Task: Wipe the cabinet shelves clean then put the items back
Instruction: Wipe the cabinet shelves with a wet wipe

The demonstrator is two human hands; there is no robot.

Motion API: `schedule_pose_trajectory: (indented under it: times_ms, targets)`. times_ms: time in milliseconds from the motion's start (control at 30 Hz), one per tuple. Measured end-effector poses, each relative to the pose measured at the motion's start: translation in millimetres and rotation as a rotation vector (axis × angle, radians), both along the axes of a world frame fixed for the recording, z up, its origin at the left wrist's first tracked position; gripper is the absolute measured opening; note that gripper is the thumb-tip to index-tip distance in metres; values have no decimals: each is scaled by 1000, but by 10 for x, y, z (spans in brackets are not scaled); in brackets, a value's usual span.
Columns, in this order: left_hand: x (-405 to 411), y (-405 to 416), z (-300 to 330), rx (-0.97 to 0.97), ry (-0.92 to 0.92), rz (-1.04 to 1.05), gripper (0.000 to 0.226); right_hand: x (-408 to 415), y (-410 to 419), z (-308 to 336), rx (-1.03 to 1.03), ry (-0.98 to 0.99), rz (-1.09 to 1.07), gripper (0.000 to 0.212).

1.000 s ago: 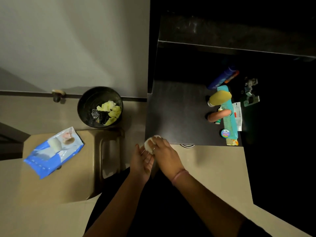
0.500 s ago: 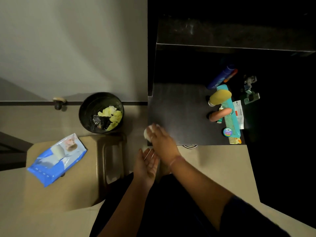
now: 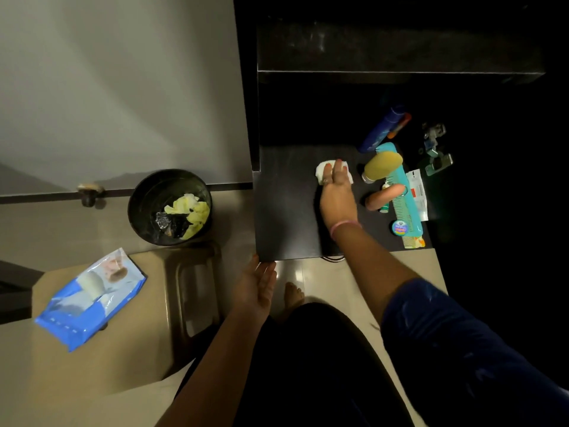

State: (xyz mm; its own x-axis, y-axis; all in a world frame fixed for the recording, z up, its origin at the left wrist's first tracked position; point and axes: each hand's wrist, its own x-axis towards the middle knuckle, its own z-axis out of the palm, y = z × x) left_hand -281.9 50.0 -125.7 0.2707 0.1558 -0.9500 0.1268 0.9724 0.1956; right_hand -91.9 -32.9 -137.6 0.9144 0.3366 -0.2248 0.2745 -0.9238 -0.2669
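A dark cabinet shelf (image 3: 286, 211) fills the upper middle. My right hand (image 3: 337, 195) lies flat on a white wipe (image 3: 322, 171), pressing it onto the shelf with straight fingers. Just right of the wipe lie a yellow bottle (image 3: 383, 164), a teal comb (image 3: 406, 208), a pinkish tube (image 3: 385, 197), a blue bottle (image 3: 380, 132), a small round tin (image 3: 400, 227) and a white sachet (image 3: 417, 192). My left hand (image 3: 258, 288) hangs with relaxed fingers, palm up, below the shelf's front left corner, holding nothing.
A black bin (image 3: 169, 206) with yellow and dark scraps stands on the floor left of the shelf. A blue wipes pack (image 3: 89, 297) lies on a beige stool (image 3: 147, 328). A metal hinge (image 3: 435, 155) is at the right. My foot (image 3: 292, 295) is on the tiles.
My right hand has carried the wipe from the shelf's front left corner up and to the right onto the shelf, near the items. My left hand let go of the wipe and dropped back.
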Motion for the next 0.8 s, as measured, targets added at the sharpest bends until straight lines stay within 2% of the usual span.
schedule_pose_trajectory:
  times_ms: [133, 200, 267, 333, 433, 533, 600, 667, 800]
  targets:
    - [-9, -1, -23, -33, -35, 8, 28, -697, -408, -12, -14, -44, -29, 66]
    - [-6, -1, -42, -42, -43, 21, 21, -901, -540, -3, -39, 10, -48, 68]
    - [-5, -9, -48, -42, -47, 43, 26, -968, -573, 34, -76, 60, -53, 66]
    - [-4, -27, -63, -44, -51, 63, 37, -886, -543, 77, -118, 64, -11, 60]
    - [10, -68, -63, -39, -54, 52, 40, -556, -417, 85, -135, 34, 2, 52]
    - [-1, -82, -101, -25, -51, 27, 38, -198, -235, 110, -68, -59, -121, 48]
    - [-10, -86, -98, -13, -56, 19, 37, -126, -125, 121, 24, -39, -224, 46]
    - [-8, -92, -96, -13, -72, 21, 39, -269, -78, 86, 56, -48, -210, 47]
    - [-10, -84, -85, -39, -85, 24, 38, -813, -428, -41, 19, -18, -11, 55]
